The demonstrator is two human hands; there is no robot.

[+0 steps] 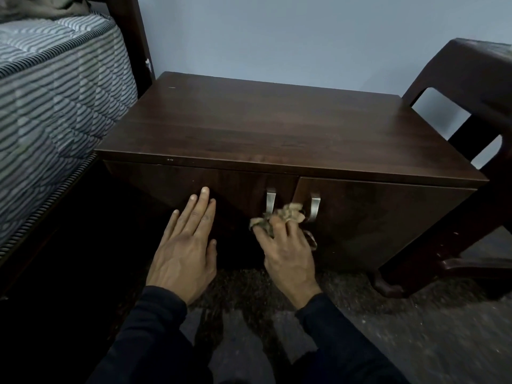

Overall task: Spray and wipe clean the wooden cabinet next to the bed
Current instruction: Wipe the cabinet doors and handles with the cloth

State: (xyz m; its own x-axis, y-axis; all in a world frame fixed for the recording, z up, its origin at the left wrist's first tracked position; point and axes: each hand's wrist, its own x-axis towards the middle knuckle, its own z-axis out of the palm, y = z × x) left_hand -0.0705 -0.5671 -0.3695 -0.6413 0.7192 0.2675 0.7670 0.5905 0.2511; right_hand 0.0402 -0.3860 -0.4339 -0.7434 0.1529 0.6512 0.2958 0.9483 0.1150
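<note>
A dark wooden cabinet point(277, 128) with two front doors and two silver handles point(271, 199) stands between the bed and a chair. My left hand point(185, 245) lies flat, fingers spread, against the left door. My right hand point(285, 245) presses a crumpled brown cloth point(288, 214) against the front near the gap between the doors, just below the handles. No spray bottle is in view.
A striped mattress point(50, 106) on a dark bed frame sits close on the left. A dark wooden chair point(476, 106) stands against the cabinet's right side. Behind is a pale blue wall. The floor below is dark carpet point(415, 328).
</note>
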